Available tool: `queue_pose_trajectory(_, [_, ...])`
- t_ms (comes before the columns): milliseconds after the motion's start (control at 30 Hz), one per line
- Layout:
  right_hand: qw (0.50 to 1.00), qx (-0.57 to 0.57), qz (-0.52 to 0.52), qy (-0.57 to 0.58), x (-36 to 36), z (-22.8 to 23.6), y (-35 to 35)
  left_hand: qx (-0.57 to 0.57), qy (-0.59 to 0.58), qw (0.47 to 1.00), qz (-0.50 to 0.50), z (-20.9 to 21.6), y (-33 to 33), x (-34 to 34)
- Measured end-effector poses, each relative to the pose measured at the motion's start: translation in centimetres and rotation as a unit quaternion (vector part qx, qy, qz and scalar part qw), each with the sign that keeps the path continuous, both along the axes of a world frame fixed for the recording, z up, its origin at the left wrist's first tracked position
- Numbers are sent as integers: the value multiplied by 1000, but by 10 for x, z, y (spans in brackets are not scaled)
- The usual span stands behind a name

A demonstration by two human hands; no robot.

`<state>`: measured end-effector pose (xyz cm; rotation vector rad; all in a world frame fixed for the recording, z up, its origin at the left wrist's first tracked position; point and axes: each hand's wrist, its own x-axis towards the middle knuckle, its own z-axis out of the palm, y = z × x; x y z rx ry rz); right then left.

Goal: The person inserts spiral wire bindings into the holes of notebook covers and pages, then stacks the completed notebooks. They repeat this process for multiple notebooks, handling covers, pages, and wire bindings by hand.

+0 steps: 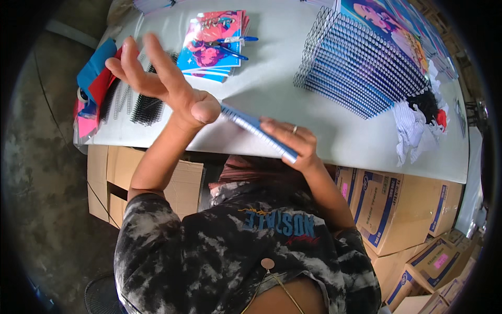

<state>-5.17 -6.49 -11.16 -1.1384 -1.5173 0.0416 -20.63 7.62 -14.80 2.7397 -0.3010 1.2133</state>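
My right hand (294, 142), with a ring on one finger, grips a blue-and-white notebook (251, 128) that stands edge-on above the table's near side. Regular marks run along its edge, but I cannot tell whether they are holes or a wire. My left hand (164, 86) is raised off the far end of the notebook, its fingers spread and nothing in them. Black spiral binding coils (146, 107) lie beneath and beside that hand. Just beyond it rests a pile of colourful notebooks (206, 65), with blue-handled pliers (230, 46) on top.
Tall stacks of spiral-bound notebooks (361, 68) fill the table's right side. Crumpled white and black cloth (410, 125) lies near the right edge. Red and blue sheets (99, 70) and a tape roll (82, 95) sit at the left edge. Cardboard boxes (379, 206) stand below the table.
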Motion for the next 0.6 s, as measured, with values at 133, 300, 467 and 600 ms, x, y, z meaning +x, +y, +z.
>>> queue_pose_trajectory(133, [999, 9, -37, 33, 0, -7, 0, 27, -27, 999, 31, 5, -3, 9])
queue_pose_trajectory(300, [1000, 2, 7, 18, -2, -2, 5, 72, -49, 989, 120, 49, 8, 25])
queue_pose_trajectory(467, [998, -18, -55, 38, 1, -11, 7, 94, -32, 994, -48, 23, -9, 23])
queue_pose_trajectory(600, [999, -5, -34, 17, -3, -9, 18, 88, -41, 995, 37, 14, 9, 30])
